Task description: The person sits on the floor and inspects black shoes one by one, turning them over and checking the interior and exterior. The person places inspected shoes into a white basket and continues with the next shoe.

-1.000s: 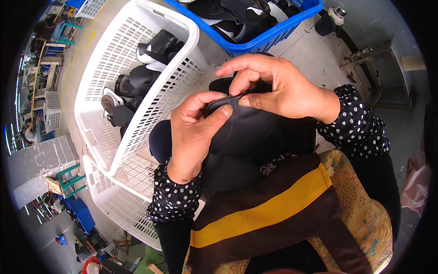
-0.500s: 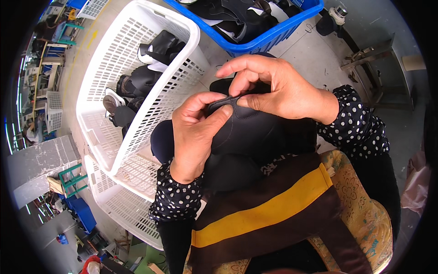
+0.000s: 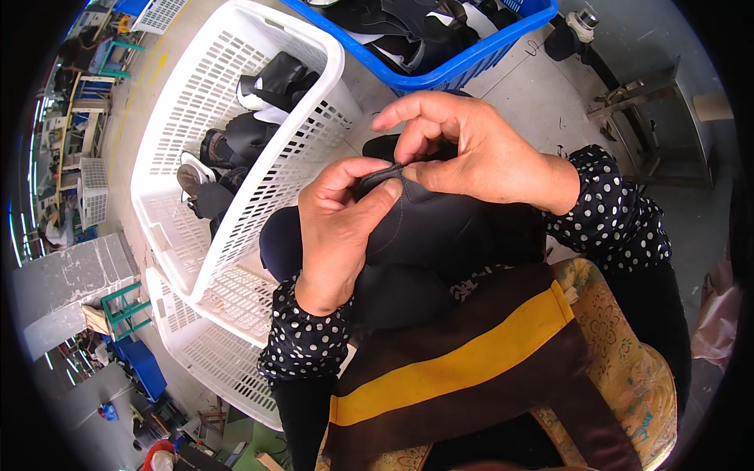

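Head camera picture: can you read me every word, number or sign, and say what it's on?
Pale marks between the black piece and the brown cloth: partly covered, too unclear to read.
Blue-green squiggles on the patterned cushion: too small to tell whether they are writing.
No other text can be made out.

Bright, fairly even light washes the white basket (image 3: 181,118) pale, while the black material (image 3: 428,226) sinks into shadow, its darker parts hard to read. Fisheye distortion bends the far left, where strip lights (image 3: 12,239) glare as thin streaks, and black vignetting swallows the corners
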Demonstrator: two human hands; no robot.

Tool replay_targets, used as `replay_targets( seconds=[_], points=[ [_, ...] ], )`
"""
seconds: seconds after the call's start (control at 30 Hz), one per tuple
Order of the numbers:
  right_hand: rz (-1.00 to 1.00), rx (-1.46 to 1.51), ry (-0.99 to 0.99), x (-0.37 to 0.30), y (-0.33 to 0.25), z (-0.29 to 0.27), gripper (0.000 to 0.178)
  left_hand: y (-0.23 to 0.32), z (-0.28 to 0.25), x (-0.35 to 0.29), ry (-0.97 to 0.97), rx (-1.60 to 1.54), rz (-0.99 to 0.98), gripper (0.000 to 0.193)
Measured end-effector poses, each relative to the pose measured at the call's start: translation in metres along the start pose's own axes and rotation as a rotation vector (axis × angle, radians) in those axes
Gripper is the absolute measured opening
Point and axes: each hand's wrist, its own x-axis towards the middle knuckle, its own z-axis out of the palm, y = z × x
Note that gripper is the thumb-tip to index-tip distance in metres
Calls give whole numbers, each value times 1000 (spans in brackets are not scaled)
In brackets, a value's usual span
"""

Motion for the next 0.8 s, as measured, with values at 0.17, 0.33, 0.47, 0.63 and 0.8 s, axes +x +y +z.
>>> replay_targets(
  seconds=[0.17, 0.33, 0.47, 0.63, 0.8],
  points=[
    [2, 0, 3, 2, 0, 0, 54, 1, 0, 0, 3, -23, -10, 21],
    [-11, 7, 2, 1, 2, 0, 52, 1, 0, 0, -4, -9, -20, 20],
    [-11, 42, -7, 3, 4, -2, 51, 0, 0, -1, 0, 0, -20, 20],
    [4, 38, -23, 3, 5, -4, 52, 0, 1, -1, -2, 6, -20, 19],
    [-39, -66, -86, 6, 10, -10, 28, -3, -10, 2, -49, 86, -75, 21]
  ],
)
